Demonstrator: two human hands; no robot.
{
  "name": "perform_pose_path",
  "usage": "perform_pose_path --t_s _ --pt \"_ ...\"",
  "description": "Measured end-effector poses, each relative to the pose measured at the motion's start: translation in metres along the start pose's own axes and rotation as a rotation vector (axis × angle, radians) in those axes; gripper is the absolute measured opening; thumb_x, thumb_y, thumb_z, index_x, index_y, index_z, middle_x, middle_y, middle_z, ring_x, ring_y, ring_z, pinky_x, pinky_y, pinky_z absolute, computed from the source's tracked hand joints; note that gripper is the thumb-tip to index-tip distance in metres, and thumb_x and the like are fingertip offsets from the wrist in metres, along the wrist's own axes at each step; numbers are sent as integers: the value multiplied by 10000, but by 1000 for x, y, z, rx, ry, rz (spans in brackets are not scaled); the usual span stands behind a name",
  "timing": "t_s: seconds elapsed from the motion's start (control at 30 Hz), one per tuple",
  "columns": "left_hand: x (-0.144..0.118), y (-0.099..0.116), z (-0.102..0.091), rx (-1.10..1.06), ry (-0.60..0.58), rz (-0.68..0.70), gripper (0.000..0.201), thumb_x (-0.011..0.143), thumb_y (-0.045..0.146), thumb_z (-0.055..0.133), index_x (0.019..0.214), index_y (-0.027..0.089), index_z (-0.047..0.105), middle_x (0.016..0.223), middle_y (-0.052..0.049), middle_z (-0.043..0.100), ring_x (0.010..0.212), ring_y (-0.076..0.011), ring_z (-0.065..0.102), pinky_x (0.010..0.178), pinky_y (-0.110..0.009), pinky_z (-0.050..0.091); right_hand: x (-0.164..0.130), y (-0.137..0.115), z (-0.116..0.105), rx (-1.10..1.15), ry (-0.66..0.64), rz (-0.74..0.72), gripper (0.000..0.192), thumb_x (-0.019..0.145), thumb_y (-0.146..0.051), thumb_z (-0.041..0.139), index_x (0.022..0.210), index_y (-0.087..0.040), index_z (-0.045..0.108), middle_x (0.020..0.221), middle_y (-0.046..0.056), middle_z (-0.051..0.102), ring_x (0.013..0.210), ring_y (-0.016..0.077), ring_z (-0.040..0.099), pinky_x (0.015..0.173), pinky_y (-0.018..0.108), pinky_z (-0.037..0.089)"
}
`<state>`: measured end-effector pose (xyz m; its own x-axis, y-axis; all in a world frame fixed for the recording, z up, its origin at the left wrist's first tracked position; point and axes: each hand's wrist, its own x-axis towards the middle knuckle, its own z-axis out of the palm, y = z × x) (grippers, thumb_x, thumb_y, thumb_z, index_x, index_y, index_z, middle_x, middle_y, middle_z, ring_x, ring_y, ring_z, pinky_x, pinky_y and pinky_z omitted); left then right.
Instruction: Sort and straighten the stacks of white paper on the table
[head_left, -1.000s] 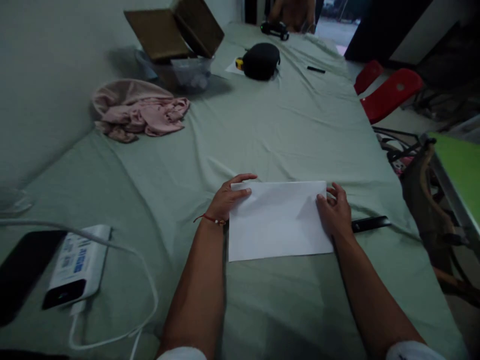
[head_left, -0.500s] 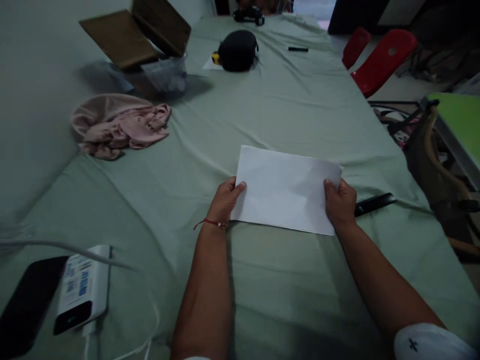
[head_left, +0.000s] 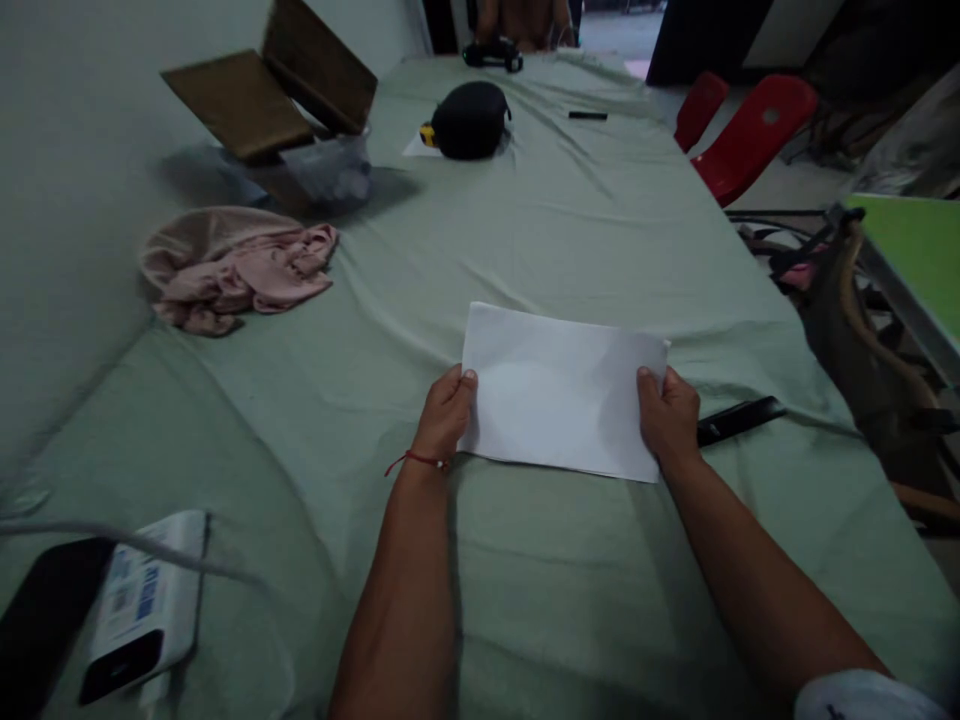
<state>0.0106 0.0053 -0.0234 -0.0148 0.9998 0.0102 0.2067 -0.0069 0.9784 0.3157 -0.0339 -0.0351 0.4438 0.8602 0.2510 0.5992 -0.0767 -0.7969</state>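
A white sheet of paper (head_left: 559, 395), seemingly layered along its lower edge, is held just over the green cloth by both hands. At its left edge, my left hand (head_left: 444, 410) grips it with the thumb on top and the fingers behind. My right hand (head_left: 670, 415) pinches the right edge the same way, thumb on the upper face. A black, flat, elongated object (head_left: 741, 420) lies on the cloth just right of my right hand, its near end partly hidden by that hand.
Pink cloth (head_left: 247, 265) lies crumpled at left, before a clear plastic bin (head_left: 330, 165) with cardboard on it. A black case (head_left: 471, 120) sits farther back. A power bank (head_left: 146, 600) with a cable and a dark phone (head_left: 49, 610) lie near left. Red chairs (head_left: 757, 135) stand at right.
The view has tilted up slightly, so everything sits a little lower in the picture. Both hands keep their grip on the paper, which has barely moved against the table.
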Motion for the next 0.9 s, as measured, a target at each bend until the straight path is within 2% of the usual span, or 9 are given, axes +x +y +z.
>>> perform_pose_path --t_s 0.1,0.23,0.37,0.43,0.57,0.63,0.73,0.9 --pt "2 0 -1 -19 58 -3 391 894 555 579 846 173 644 785 -17 640 779 -182 569 750 -291 449 -1 -1 0 -50 -25 -36 392 950 -468 531 655 -240 409 571 -53 382 575 136 355 586 300 289" --pt "4 -1 -2 -52 102 -4 361 892 542 574 830 189 613 778 -12 639 807 -192 584 772 -299 465 -1 -2 1 -31 -63 -69 365 951 -485 526 693 -232 473 597 -44 434 586 138 398 590 295 309" --pt "8 -7 -1 -37 117 -25 332 909 507 547 785 201 578 764 -11 630 789 -189 591 751 -296 471 0 -2 2 -112 -90 -108 377 947 -467 505 658 -241 418 570 -44 405 572 142 383 596 303 299" --pt "11 -11 -1 5 145 -30 284 904 467 558 826 197 598 786 -17 649 783 -186 602 740 -294 473 2 -1 2 -135 -76 -100 364 947 -467 485 665 -243 424 578 -35 432 579 149 395 602 307 298" --pt "15 -16 -4 149 306 -13 190 833 317 633 982 201 656 898 -52 712 852 -211 660 834 -339 508 3 0 2 -157 -37 -78 364 944 -488 465 674 -246 429 584 -27 452 588 159 410 610 312 299" --pt "15 -16 -5 291 353 31 158 831 259 613 957 210 694 950 -86 726 914 -250 670 914 -397 504 4 0 3 -176 -42 -84 360 942 -493 458 681 -246 436 588 -24 459 593 163 422 619 314 301" --pt "12 -15 -3 480 361 79 197 863 229 561 914 212 751 998 -133 724 983 -311 657 978 -469 477 4 -1 3 -211 -59 -81 351 938 -503 441 700 -246 459 589 -17 471 594 173 440 626 319 301" --pt "7 -11 7 660 361 45 284 915 267 549 1021 174 796 1037 -178 703 1035 -351 626 967 -494 477 4 -3 2 -270 -81 -59 370 937 -529 413 697 -250 447 594 -6 483 597 181 442 634 323 306"
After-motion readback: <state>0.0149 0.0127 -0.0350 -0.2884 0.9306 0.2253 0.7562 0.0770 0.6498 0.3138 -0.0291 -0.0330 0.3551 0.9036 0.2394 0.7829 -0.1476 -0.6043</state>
